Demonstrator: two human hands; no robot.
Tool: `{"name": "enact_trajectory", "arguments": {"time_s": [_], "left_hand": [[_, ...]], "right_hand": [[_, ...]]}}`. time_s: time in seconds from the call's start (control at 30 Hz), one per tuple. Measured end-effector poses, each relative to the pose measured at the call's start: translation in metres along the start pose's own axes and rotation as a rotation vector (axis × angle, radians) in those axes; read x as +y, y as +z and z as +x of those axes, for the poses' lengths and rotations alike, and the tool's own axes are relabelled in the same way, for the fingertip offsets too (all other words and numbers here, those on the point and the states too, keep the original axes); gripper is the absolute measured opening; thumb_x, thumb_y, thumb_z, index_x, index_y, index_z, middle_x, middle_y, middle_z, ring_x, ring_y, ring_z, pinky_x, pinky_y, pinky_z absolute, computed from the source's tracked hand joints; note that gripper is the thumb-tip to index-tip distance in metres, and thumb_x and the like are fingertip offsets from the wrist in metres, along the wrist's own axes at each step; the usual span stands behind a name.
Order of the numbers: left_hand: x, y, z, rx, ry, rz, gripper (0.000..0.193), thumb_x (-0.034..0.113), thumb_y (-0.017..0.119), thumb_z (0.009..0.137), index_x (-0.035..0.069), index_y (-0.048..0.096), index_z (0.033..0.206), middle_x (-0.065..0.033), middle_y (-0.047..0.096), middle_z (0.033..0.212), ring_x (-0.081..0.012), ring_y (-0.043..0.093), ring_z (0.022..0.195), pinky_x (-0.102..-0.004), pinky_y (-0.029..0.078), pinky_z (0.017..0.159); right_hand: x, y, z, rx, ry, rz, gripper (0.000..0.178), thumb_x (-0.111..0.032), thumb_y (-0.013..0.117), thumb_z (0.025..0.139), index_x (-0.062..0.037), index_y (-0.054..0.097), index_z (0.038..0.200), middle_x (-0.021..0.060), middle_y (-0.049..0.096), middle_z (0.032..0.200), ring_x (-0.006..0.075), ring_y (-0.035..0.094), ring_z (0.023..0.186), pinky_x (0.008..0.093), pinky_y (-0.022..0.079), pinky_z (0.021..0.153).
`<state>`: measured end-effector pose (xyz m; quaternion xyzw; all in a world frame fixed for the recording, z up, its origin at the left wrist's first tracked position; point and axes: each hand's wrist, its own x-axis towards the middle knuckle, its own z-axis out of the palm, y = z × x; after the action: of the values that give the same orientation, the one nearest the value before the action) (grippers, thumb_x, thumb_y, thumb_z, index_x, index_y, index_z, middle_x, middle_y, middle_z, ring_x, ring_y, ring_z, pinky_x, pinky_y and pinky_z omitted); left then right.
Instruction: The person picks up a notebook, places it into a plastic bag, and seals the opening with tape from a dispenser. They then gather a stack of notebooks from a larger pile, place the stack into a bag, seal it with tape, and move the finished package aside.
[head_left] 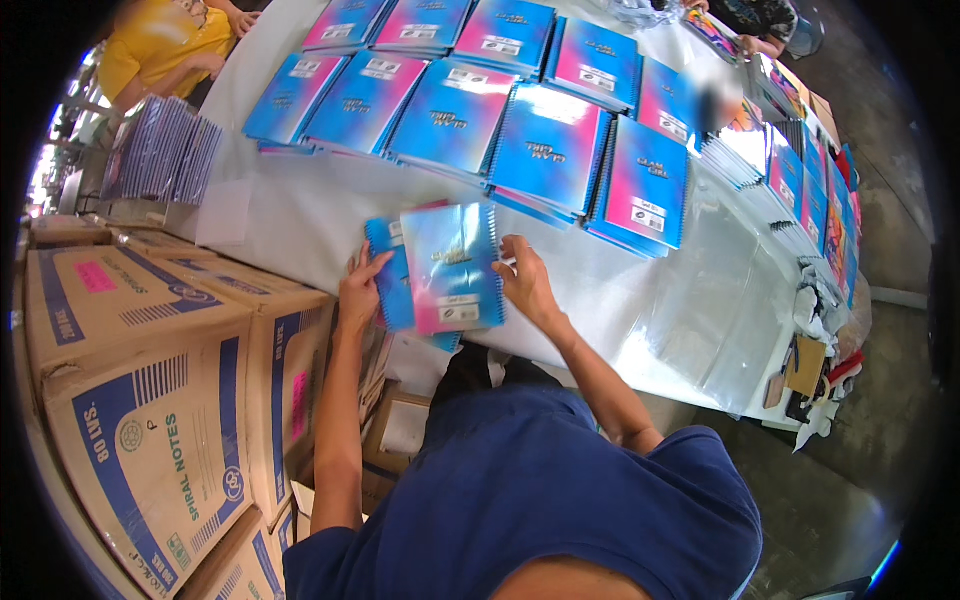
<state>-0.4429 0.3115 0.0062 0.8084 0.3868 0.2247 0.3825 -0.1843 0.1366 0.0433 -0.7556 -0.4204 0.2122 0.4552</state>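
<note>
A top notebook [455,275] lies askew over a lower notebook [396,290] at the counter's [300,210] near edge; the left hand's [362,285] fingers are clamped on the lower one's left edge; the right hand's [527,283] curl at the top one's spiral, whether gripping I cannot tell; a loosened hold could let the glossy covers slip apart, or the spiral could snag; the undersides, and any further notebooks beneath, are hidden.
</note>
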Motion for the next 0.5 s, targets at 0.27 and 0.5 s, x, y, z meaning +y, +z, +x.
{"name": "enact_trajectory", "arguments": {"time_s": [0.27,0.5], "left_hand": [[0.135,0.051,0.063,0.059,0.116,-0.143,0.05,0.019,0.059,0.091,0.007,0.045,0.137,-0.023,0.052,0.132,-0.0348,0.046,0.127,-0.0425,0.039,0.102],[0.159,0.09,0.125,-0.28,-0.681,-1.215,0.063,0.034,0.065,0.089,-0.007,0.041,0.131,-0.0235,0.053,0.122,-0.0382,0.05,0.119,-0.0492,0.044,0.098]], "right_hand": [[0.005,-0.073,0.061,0.405,-0.552,-0.752,0.036,0.009,0.057,0.071,-0.0036,0.061,0.104,0.0124,0.066,0.098,0.0322,0.063,0.089,0.0423,0.048,0.081],[0.007,-0.152,0.071,0.734,-0.404,-0.842,0.023,-0.006,0.066,0.074,-0.0031,0.062,0.097,0.0157,0.063,0.099,0.0326,0.061,0.094,0.0395,0.049,0.077]]}}
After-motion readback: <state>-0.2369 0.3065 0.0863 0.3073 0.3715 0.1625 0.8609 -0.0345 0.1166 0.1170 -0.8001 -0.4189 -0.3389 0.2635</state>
